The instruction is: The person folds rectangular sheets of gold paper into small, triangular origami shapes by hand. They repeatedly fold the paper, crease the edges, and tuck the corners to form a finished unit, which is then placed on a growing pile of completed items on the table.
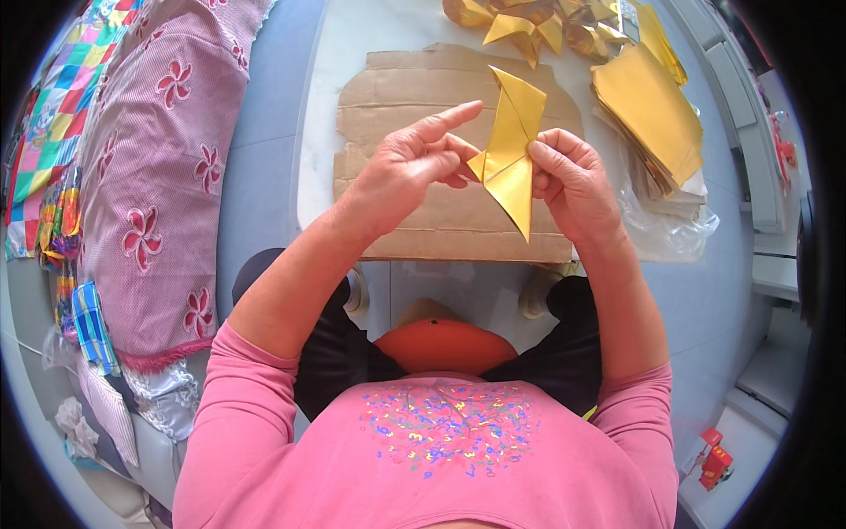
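Observation:
A folded piece of gold foil paper [514,132], creased into a pointed shape, is held up above a cardboard sheet [410,225]. My right hand [574,175] pinches its right edge between thumb and fingers. At the paper's left tip is my left hand [423,159], index finger stretched out. One of its fingers passes partly behind the paper, so whether it grips the tip is hidden.
The cardboard lies on a white marble-look table [324,152]. Several folded gold pieces [525,33] are at the back. To the right, a stack of gold sheets [651,112] rests over clear plastic [681,235]. An orange stool seat [446,347] shows between my legs; a fabric-covered sofa [165,159] stands left.

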The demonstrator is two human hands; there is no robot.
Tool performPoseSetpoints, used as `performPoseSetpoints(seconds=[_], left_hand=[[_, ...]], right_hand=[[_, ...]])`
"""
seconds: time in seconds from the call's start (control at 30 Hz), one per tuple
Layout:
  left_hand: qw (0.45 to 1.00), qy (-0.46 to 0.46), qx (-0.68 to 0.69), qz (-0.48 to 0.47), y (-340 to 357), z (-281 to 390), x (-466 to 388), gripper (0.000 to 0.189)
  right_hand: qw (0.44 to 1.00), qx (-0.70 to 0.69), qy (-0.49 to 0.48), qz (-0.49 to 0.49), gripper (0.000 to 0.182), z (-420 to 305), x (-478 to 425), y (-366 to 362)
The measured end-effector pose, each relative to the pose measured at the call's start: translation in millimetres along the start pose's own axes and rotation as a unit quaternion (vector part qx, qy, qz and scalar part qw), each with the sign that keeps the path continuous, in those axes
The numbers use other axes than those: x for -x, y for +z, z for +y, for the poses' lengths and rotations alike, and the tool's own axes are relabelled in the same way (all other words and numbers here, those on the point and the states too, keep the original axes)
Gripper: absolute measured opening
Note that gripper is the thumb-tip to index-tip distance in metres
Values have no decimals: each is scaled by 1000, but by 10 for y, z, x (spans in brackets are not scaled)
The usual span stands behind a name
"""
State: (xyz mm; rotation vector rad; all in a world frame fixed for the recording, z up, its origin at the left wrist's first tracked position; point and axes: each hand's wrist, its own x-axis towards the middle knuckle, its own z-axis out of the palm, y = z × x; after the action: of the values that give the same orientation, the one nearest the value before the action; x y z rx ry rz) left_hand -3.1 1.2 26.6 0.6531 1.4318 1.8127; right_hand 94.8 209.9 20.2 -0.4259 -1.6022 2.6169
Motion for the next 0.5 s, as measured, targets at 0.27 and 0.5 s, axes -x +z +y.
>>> performPoseSetpoints(seconds=[0.27, 0.5], left_hand=[[989, 94, -105, -40, 87, -78, 33, 28], [990, 82, -116, -14, 98, -27, 52, 14]], right_hand=[[996, -52, 57, -35, 10, 43, 18, 28], [996, -60, 53, -39, 10, 29, 18, 29]])
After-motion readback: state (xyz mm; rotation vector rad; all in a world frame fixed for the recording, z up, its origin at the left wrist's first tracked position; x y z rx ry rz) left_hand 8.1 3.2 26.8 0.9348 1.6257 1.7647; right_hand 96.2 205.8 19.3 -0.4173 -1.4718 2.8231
